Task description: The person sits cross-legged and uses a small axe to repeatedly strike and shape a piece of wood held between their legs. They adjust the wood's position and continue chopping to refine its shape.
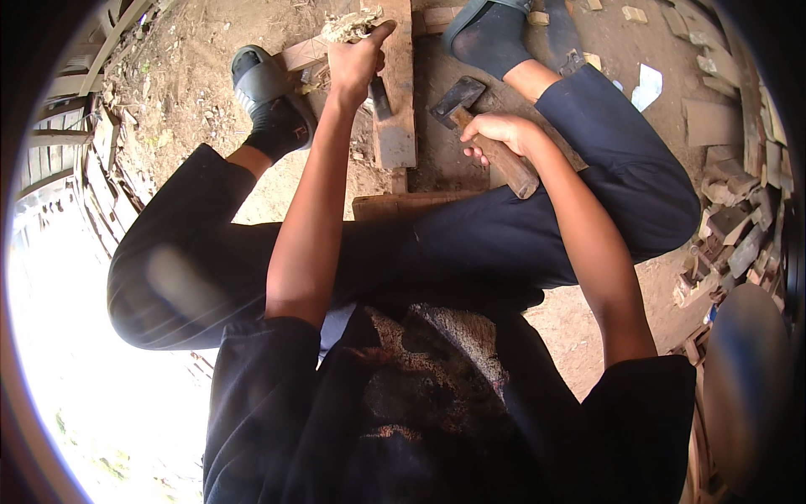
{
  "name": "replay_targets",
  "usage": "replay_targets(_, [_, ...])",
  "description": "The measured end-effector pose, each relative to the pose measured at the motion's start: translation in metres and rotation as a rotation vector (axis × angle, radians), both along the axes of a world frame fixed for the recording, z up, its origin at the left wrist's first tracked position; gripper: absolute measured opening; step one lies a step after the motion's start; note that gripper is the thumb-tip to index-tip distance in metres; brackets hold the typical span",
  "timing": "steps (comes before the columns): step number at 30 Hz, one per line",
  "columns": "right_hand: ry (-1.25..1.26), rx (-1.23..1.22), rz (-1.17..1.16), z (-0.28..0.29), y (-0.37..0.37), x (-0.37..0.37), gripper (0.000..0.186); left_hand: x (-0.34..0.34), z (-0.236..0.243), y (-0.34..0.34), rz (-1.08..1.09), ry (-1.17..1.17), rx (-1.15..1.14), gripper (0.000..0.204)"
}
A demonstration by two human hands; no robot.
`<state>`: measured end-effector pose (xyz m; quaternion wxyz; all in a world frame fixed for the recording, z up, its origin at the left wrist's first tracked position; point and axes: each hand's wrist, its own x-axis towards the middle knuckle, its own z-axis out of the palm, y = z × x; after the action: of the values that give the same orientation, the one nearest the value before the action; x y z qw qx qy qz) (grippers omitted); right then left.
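Note:
My right hand (501, 137) is wrapped round the thick wooden handle of a hammer (519, 175), whose dark metal head points forward and left above the ground. Farther forward, my left hand (354, 67) is closed with the thumb stretched along the top. A dark bar-shaped tool (380, 99) sticks out below this fist, over a long wooden beam (396, 139); its other end is hidden by the fingers. A pale, rough, crumbly-looking lump (350, 27) shows just beyond the knuckles. Whether the hand grips it too, I cannot make out.
My sandalled feet stand on either side of the beam on a dirt floor (197, 92). Wood scraps and blocks (735, 218) are piled at the right. A slatted wooden structure (63, 139) stands at the left. A pale blue scrap (646, 87) lies beyond my right leg.

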<state>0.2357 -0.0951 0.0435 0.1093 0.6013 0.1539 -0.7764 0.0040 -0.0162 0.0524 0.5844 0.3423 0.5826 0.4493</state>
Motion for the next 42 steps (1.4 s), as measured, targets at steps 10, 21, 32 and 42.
replay_targets(10, [-0.024, 0.140, 0.079, 0.007, -0.002, -0.005, 0.020, 0.021, -0.015, -0.004, -0.055, -0.267, -0.033, 0.013])
replay_targets(21, [0.011, 0.293, 0.258, 0.010, 0.016, -0.008, 0.022, 0.033, -0.031, -0.006, 0.141, -0.142, 0.073, 0.012])
replay_targets(32, [-0.084, 0.932, -0.064, 0.164, 0.053, -0.034, 0.050, 0.035, -0.047, -0.008, 0.069, -0.072, 0.076, 0.013])
replay_targets(42, [-0.029, 0.850, 0.371, 0.191, 0.088, -0.062, 0.027, 0.029, -0.041, -0.007, 0.003, -0.059, 0.095, 0.007])
